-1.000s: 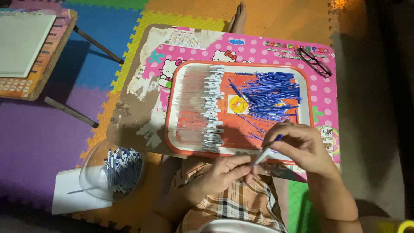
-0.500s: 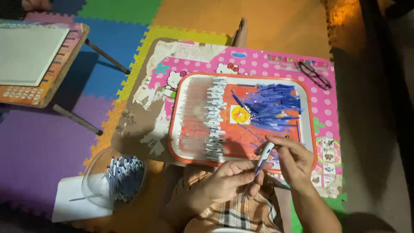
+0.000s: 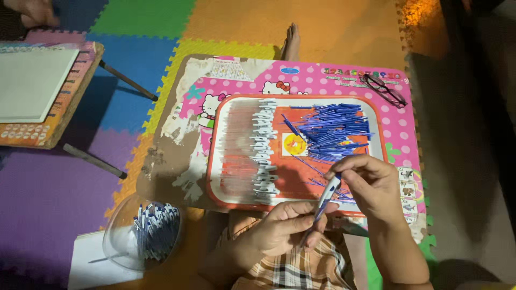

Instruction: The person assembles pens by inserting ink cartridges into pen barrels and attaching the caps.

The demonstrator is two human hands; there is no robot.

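Both hands met over the near edge of the orange tray (image 3: 239,200), just above the person's lap. The left hand (image 3: 282,231) had its fingers (image 3: 293,212) closed around the lower end of a blue-and-white pen (image 3: 322,207), while the right hand (image 3: 371,185) pinched the pen's upper end. On the tray lay a row of white pen parts (image 3: 263,153) and a heap of blue pen parts (image 3: 333,129). A clear bowl of pens (image 3: 148,233) sat left of the pink surface (image 3: 317,80).

Black eyeglasses (image 3: 384,89) lie on the pink table's (image 3: 322,80) far corner, above colourful foam floor mats (image 3: 242,21).
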